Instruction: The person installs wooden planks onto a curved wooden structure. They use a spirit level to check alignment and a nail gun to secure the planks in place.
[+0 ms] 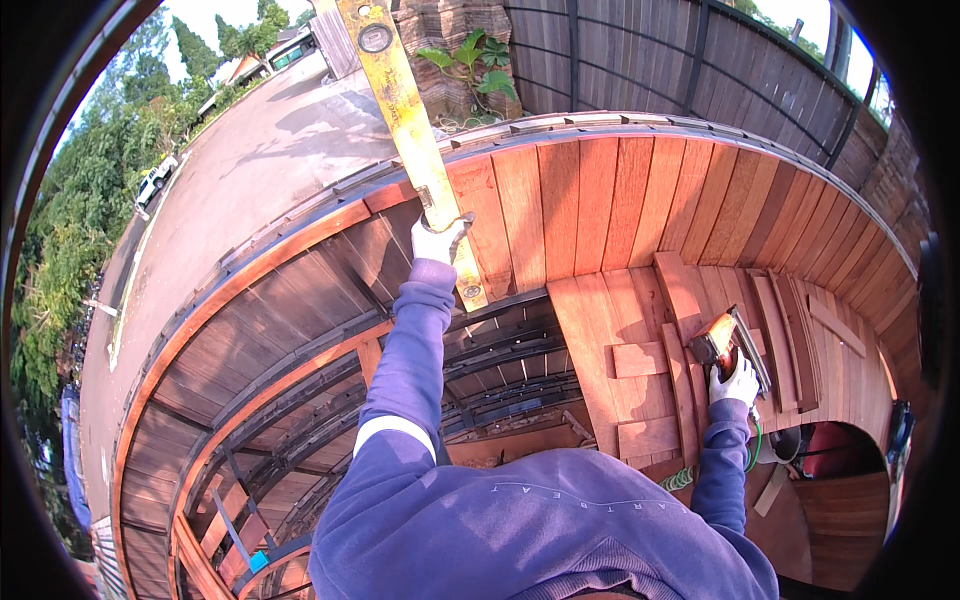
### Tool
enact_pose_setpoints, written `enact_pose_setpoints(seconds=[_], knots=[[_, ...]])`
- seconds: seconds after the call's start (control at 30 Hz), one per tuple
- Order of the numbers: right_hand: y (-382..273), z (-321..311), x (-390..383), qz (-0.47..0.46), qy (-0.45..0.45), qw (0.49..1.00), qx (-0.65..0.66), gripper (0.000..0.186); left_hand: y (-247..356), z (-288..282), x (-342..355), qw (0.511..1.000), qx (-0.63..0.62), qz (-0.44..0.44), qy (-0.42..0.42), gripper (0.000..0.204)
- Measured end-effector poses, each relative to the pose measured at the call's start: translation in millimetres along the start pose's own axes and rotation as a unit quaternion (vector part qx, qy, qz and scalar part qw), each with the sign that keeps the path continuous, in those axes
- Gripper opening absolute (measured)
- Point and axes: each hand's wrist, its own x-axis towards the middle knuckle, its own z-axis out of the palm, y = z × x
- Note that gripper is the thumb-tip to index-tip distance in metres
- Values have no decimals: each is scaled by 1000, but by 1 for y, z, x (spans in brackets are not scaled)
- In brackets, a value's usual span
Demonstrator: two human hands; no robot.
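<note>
My left hand (438,240), in a white glove, is closed around the lower part of a long, worn yellow spirit level (403,110). The level stands tilted along the edge of the upright reddish boards (520,215), its far end reaching past the curved top rim. At the right, my gloved right hand (735,384) grips an orange and black nail gun (714,340) over the plank deck. A green air hose (755,440) hangs just below that hand. Loose planks (684,390) lie on the deck beside the gun.
Left of the decking, a dark metal frame (490,350) shows with gaps between its curved bars. A curved wooden rim (240,245) runs round the left side. Offcuts (640,360) and stacked strips (800,340) lie on the deck (580,340). An opening (840,450) is at the lower right.
</note>
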Motion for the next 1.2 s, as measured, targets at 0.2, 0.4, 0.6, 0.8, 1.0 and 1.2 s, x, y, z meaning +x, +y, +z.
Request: enact_pose_setpoints(seconds=[0.2, 0.4, 0.6, 0.8, 1.0, 1.2], knots=[[0, 0, -1, 1, 6, 1000, -2, 62, 12, 9, -4, 1000, 11, -15, 18, 33], [-3, -3, 0, 12, -9, 1000, 7, 61, 20, 11, -8, 999, -38, -32, 5, 32], [-3, -5, 0, 7, -2, 1000, 3, 60, 19, 9, -6, 998, -50, -32, 4, 33], [-2, -3, -1, 3, -1, 1000, 0, 60, 22, 13, -8, 998, -47, -28, 12, 32], [-2, -1, -1, 4, 4, 1000, -6, 59, 16, 10, -5, 998, -56, -26, 10, 33], [-2, -2, -1, 4, 10, 1000, -6, 59, 19, 13, -7, 999, -43, -23, 11, 33]])
